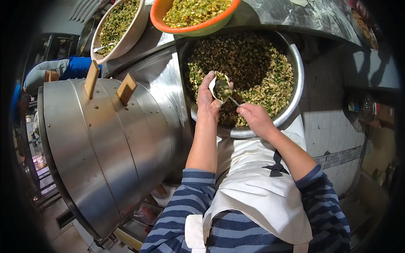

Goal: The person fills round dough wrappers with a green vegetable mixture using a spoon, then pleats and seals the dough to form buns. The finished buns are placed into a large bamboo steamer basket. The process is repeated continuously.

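Observation:
My left hand cups a round of dough with chopped filling in it, above a large metal basin. With my right hand I grip the thin handle of a metal utensil; its far end is at the filling in the dough, and its shape is hidden there. The basin holds chopped filling, pale and green at the right and front, darker towards the middle and back. The dough's far edge is partly covered by filling and fingers.
An orange colander in a green bowl and a pale basin, both with chopped filling, stand beyond on the metal worktop. A large riveted metal drum with wooden pieces is at the left. Another person's sleeve shows behind it.

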A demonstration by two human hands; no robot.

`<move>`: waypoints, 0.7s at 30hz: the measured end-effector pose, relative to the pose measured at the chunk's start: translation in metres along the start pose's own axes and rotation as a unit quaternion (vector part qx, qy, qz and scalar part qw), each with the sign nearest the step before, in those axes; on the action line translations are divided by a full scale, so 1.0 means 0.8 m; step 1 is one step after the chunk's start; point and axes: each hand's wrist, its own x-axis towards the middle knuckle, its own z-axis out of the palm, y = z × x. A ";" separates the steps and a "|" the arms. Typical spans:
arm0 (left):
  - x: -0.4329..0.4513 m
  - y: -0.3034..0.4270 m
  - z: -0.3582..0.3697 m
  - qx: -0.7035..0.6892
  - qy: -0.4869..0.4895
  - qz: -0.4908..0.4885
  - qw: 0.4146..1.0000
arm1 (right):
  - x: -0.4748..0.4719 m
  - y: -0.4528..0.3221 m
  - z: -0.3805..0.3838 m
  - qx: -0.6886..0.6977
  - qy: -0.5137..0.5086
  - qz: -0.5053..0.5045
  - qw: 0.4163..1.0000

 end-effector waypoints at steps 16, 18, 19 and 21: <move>0.006 0.031 0.008 -0.008 -0.014 0.022 1.000 | 0.044 0.017 -0.062 0.233 0.151 0.352 0.894; 0.033 0.021 -0.030 0.003 0.009 -0.001 1.000 | 0.045 0.011 -0.056 0.190 0.130 0.339 0.912; 0.038 0.013 -0.030 0.008 0.036 -0.003 0.999 | 0.041 0.010 -0.055 0.170 0.126 0.334 0.918; 0.039 0.001 -0.027 -0.023 0.037 -0.001 0.999 | 0.029 -0.002 -0.057 0.106 0.127 0.259 0.952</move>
